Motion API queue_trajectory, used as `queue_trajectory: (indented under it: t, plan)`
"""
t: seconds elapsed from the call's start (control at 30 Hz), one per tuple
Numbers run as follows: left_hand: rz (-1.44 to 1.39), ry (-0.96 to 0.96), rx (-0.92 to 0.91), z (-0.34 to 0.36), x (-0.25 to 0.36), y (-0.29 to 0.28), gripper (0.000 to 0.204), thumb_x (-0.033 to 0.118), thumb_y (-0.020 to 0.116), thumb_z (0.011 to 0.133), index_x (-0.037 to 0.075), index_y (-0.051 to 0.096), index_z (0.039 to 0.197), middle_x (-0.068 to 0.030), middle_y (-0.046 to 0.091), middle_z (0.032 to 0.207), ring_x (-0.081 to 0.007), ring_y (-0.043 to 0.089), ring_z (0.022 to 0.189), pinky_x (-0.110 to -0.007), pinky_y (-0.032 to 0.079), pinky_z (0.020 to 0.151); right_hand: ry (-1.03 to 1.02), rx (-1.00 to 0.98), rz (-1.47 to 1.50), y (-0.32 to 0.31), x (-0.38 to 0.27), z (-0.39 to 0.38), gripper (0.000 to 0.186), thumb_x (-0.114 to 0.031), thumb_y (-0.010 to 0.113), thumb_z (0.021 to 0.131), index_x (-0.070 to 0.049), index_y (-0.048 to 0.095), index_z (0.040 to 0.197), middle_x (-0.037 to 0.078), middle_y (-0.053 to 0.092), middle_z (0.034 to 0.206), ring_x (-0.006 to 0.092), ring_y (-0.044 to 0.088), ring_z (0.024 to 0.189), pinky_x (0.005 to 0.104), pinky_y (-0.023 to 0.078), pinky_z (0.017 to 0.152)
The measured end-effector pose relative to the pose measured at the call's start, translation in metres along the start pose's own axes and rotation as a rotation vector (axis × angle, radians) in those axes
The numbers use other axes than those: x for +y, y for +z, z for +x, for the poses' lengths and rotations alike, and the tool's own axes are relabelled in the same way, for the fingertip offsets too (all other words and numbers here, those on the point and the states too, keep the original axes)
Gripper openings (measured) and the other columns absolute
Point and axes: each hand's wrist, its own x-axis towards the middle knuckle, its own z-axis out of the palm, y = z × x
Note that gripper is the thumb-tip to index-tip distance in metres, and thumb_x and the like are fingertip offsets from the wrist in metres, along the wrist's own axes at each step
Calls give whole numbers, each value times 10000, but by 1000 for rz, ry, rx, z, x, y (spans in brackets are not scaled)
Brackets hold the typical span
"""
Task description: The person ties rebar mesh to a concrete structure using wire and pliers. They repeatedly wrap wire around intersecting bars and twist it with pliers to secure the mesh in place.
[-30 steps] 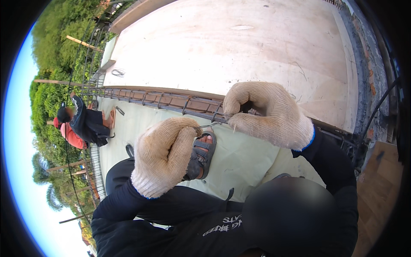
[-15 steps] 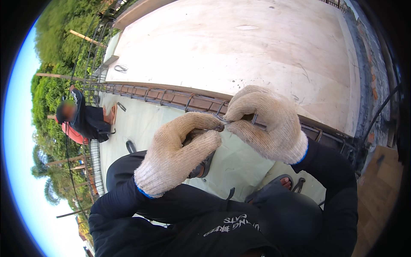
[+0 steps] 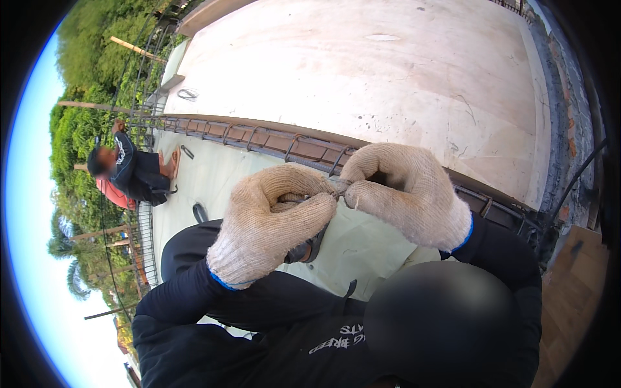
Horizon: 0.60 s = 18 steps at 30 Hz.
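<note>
Both of my hands wear cream knitted gloves with blue cuff edges. They meet fingertip to fingertip above my bent knees. My left hand (image 3: pixel 272 220) is closed, its thumb and forefinger pinching a short piece of thin dark wire (image 3: pixel 340 186). From the other side my right hand (image 3: pixel 407 194) pinches the same wire between thumb and curled fingers. Most of the wire is hidden inside the gloves. Just beyond the hands runs a long rebar cage (image 3: pixel 259 137) with square stirrups, lying in a brown trough; my right hand covers part of it.
Past the cage lies a broad pale plywood deck (image 3: pixel 362 77). A wire loop (image 3: pixel 187 94) rests on its left part. At left another person (image 3: pixel 132 165) in dark clothes crouches by a railing. A rough masonry edge (image 3: pixel 563 129) with a black cable borders the right.
My right fingers have closed in against the left fingertips, so less wire shows between them. The person at left has shifted posture slightly. My view has tilted a little.
</note>
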Motion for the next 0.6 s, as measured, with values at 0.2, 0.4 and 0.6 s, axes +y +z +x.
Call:
queue_trajectory:
  t: [0.2, 0.4, 0.6]
  plan:
    - [14, 144, 124, -7, -10, 11, 198, 21, 790, 997, -66, 762, 1173, -108, 786, 906, -72, 717, 691, -223, 550, 561, 202, 26, -3, 14, -29, 1, 212, -181, 723, 1067, 10, 737, 1157, 16, 697, 903, 70, 624, 744, 244, 530, 649]
    - [184, 365, 141, -9, -16, 11, 184, 1, 802, 988, -76, 766, 1152, -107, 790, 900, -68, 700, 655, -225, 538, 533, 385, -126, 531, 3, -27, 5, 216, -157, 691, 1065, 21, 700, 1188, -13, 572, 804, 61, 484, 650, 245, 374, 545]
    - [-29, 169, 43, -5, -18, 5, 211, 46, 791, 1013, -67, 771, 1190, -89, 783, 910, -63, 688, 707, -228, 541, 582, 471, -263, 640, -16, -33, 11, 221, -159, 673, 1078, 18, 688, 1209, -1, 567, 802, 75, 494, 650, 256, 400, 561]
